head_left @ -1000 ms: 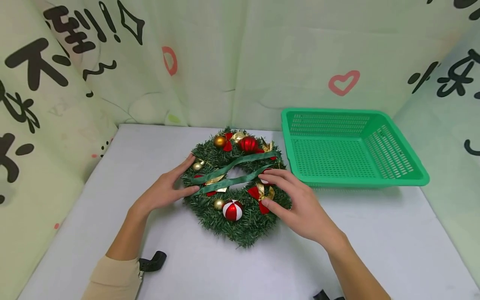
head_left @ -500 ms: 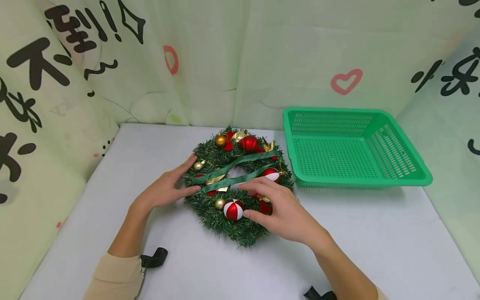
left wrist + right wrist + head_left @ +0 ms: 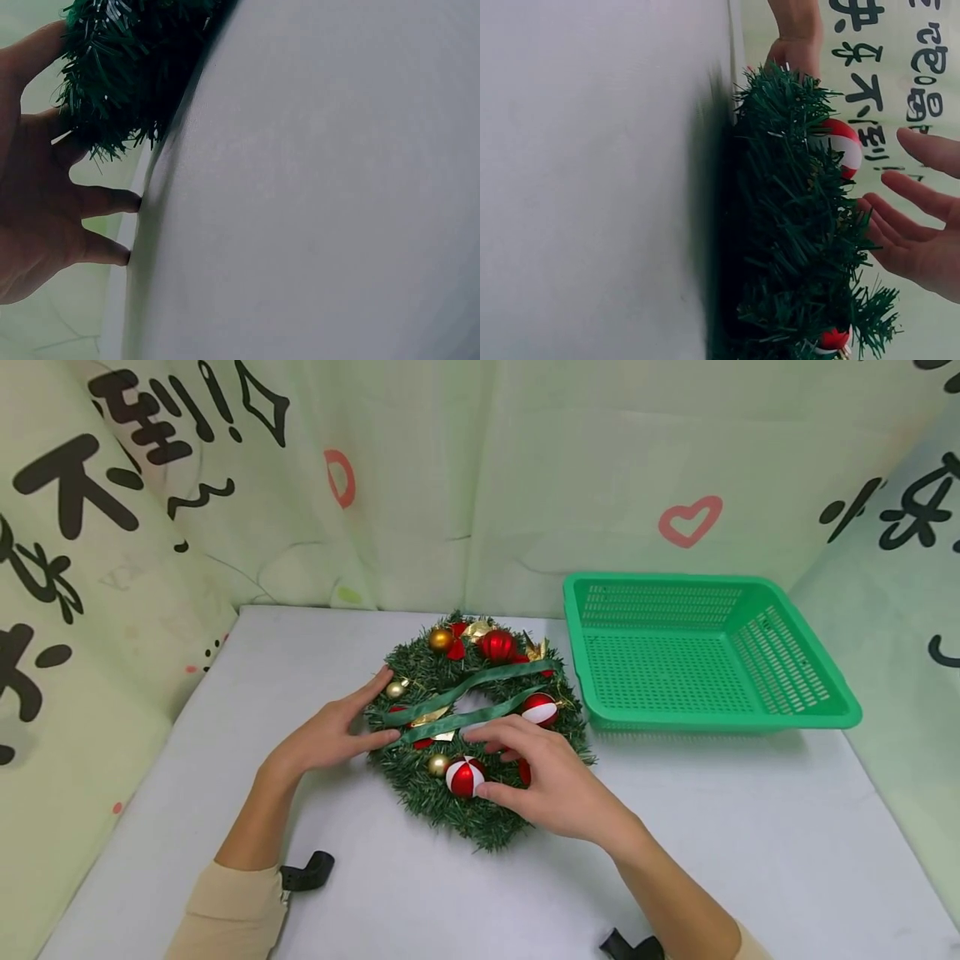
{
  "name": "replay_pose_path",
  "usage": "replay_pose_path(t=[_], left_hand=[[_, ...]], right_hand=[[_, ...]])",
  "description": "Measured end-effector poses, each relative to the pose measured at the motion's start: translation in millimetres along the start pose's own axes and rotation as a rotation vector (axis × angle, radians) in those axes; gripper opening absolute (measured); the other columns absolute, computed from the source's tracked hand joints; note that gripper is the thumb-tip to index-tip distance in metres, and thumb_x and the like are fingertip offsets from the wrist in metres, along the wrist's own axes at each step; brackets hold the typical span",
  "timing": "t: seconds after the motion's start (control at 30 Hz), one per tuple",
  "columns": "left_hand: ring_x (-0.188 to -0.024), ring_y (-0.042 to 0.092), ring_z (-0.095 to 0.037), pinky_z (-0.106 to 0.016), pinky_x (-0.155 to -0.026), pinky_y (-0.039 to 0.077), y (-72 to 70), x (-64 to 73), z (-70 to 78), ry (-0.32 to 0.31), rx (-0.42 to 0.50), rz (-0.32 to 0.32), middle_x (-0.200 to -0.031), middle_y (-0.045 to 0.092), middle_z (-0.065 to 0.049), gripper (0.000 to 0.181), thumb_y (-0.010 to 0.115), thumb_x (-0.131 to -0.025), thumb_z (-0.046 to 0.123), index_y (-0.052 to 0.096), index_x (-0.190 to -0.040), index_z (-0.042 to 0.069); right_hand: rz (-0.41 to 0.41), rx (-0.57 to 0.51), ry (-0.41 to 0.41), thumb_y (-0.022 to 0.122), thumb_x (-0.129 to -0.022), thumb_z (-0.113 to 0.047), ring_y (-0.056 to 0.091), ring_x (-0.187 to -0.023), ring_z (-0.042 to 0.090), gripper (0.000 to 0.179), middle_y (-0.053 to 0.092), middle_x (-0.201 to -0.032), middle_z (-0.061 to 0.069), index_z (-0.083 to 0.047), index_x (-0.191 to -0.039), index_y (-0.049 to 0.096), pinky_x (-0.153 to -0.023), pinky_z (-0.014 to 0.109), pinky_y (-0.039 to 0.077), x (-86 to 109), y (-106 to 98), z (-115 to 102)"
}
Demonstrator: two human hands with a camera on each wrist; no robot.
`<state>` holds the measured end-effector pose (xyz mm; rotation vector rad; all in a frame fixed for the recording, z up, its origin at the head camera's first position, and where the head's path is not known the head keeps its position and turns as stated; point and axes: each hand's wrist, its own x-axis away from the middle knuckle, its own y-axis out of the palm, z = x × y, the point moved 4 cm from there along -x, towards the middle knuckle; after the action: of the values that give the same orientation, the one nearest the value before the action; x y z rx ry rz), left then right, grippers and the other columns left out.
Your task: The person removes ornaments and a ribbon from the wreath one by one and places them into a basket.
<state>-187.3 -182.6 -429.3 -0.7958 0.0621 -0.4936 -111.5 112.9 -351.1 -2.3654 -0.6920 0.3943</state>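
My spread left hand (image 3: 326, 737) is touching Christmas wreath (image 3: 431, 806); relaxed, empty right hand (image 3: 558, 781) is blocking its four-o'clock; green mesh basket (image 3: 652, 681) sitting two-o'clock.

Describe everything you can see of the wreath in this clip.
The wreath is a ring of green needle-like strands, apparently plastic, lying on the white table. It carries gold balls, a red ball, red-and-white balls and red-and-gold bows; green ribbon strips cross its central opening. The green basket stands to its right. The left hand touches its left edge; the right hand is over its lower right, contact unclear.
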Motion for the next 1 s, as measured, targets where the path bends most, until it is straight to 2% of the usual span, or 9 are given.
replay_pose_path(t=[0.23,0.53,0.93,1.0], left_hand=[[-0.161,0.015,-0.033,-0.062,-0.127,0.022,0.4,0.0,-1.2,0.0,0.011,-0.008,-0.175,0.007,0.007,0.095,0.067,-0.098,0.055,0.006,-0.168,0.035],[-0.161,0.015,-0.037,-0.065,-0.126,0.021,0.0,-0.8,-1.0,0.008,0.012,-0.006,-0.176,0.007,0.002,0.095,0.067,-0.099,0.053,0.007,-0.169,0.032],[-0.161,0.015,-0.037,-0.064,-0.126,0.02,0.5,-0.4,-0.5,0.021,0.014,-0.002,-0.176,0.007,0.0,0.096,0.068,-0.099,0.053,0.006,-0.169,0.03],[-0.161,0.014,-0.037,-0.064,-0.126,0.02,0.2,-0.6,-0.5,0.028,0.009,0.0,-0.176,0.007,0.0,0.096,0.067,-0.099,0.053,0.006,-0.169,0.03]], right_hand=[[-0.026,-0.048,0.042,0.084,-0.09,-0.017,0.067,-0.119,0.021,0.054,0.062,-0.139,-0.007,-0.017,-0.139,0.064,-0.099,0.04,0.059,-2.0,6,6],[-0.032,-0.046,0.035,0.083,-0.091,-0.017,0.068,-0.117,0.023,0.053,0.063,-0.141,-0.001,-0.015,-0.14,0.063,-0.099,0.041,0.059,-4.1,9,11],[-0.053,-0.059,0.085,0.083,-0.09,-0.014,0.065,-0.119,0.021,0.052,0.062,-0.144,-0.001,-0.014,-0.139,0.064,-0.097,0.036,0.06,-4.2,18,10],[-0.055,-0.053,0.094,0.083,-0.09,-0.014,0.067,-0.116,0.019,0.052,0.062,-0.144,-0.002,-0.015,-0.139,0.064,-0.101,0.038,0.057,-4.5,19,11]])
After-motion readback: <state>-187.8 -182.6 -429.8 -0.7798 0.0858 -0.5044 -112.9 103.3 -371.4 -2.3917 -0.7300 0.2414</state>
